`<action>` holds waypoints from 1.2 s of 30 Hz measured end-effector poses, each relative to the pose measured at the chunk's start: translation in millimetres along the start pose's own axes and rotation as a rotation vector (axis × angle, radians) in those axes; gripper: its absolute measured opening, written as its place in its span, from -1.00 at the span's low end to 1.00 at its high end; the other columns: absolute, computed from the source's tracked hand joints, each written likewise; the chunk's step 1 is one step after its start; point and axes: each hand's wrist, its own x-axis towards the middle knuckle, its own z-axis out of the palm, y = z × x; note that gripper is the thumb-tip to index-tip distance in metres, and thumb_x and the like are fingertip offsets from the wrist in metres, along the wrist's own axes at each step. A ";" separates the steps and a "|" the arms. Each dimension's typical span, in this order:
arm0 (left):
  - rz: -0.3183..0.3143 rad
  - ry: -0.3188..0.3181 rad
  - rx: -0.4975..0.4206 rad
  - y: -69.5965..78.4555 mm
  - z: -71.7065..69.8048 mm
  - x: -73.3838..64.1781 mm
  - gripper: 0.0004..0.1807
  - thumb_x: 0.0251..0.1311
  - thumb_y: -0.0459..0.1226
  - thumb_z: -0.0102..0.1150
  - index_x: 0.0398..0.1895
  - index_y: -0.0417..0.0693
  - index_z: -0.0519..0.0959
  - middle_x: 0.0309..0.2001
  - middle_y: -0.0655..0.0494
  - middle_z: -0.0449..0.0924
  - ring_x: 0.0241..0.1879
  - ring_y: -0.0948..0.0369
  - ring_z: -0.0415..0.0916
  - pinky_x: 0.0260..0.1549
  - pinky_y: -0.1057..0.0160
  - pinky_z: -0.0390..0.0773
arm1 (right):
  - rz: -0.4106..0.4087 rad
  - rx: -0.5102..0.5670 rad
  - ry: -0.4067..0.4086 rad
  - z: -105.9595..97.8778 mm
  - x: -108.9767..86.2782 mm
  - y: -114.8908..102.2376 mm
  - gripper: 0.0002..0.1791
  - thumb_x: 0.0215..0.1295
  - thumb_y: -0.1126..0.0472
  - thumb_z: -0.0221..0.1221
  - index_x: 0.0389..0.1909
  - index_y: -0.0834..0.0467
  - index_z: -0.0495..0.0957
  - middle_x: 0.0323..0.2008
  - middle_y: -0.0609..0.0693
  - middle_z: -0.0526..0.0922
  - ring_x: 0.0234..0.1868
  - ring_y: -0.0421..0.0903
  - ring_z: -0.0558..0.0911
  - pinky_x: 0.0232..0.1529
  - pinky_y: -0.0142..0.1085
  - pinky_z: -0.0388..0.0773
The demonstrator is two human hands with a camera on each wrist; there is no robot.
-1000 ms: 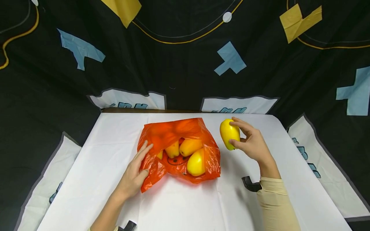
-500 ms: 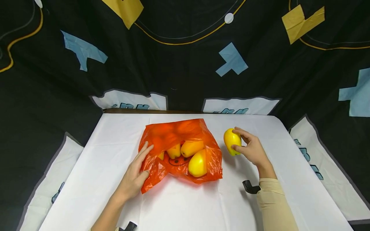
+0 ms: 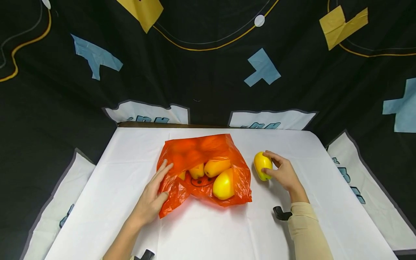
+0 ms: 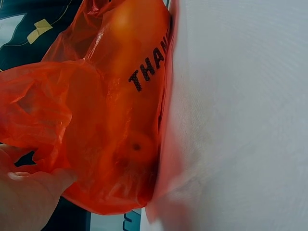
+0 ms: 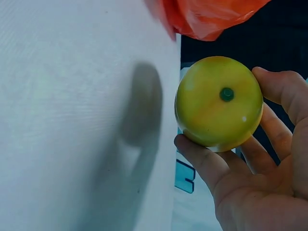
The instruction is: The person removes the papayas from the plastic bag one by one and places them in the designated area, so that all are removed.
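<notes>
An orange-red plastic bag (image 3: 208,142) lies on the white table, its mouth toward me and several yellow fruits (image 3: 223,184) inside. My left hand (image 3: 151,200) rests on the bag's left side, fingers fairly straight and thumb spread apart at the rim. In the left wrist view, the thumb (image 4: 60,180) presses against the thin film. Right of the bag, my right hand (image 3: 286,175) holds a yellow mango (image 3: 262,166) between thumb and fingers. Seen from the right wrist, the mango (image 5: 211,103) shows its round end with a small green stem spot.
A white cloth covers the table (image 3: 201,234). Black fabric (image 3: 208,79) with blue and yellow tape pieces hangs behind and at the sides. Dark wrist straps (image 3: 282,213) stick out near both forearms. Black lettering (image 4: 149,67) marks the bag's side.
The right hand has lowered the mango toward the table, slightly nearer to me. The left hand stays against the bag. The whole head view has shifted a little.
</notes>
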 end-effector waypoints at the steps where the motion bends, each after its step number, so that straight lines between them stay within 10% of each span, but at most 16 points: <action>1: -0.002 0.000 0.001 0.0 -0.1 -0.1 -0.09 -0.03 -0.50 -0.09 0.52 0.11 0.11 0.54 -0.03 -0.11 0.49 0.01 -0.13 0.30 -0.28 -0.03 | 0.003 0.002 -0.002 0.3 -0.4 0.4 -0.35 0.10 0.42 0.34 0.28 0.27 0.43 0.40 0.16 0.27 0.42 0.14 0.20 0.38 0.00 0.11; 36: -0.010 -0.001 0.009 -1.6 1.7 0.6 -0.13 0.00 -0.48 -0.08 0.52 0.03 0.12 0.54 -0.01 -0.12 0.49 0.01 -0.13 0.29 -0.33 -0.03 | 0.080 -0.055 0.001 1.6 -0.6 4.3 -0.36 0.11 0.29 0.38 0.26 0.20 0.46 0.44 0.05 0.22 0.45 0.17 0.14 0.39 0.08 0.05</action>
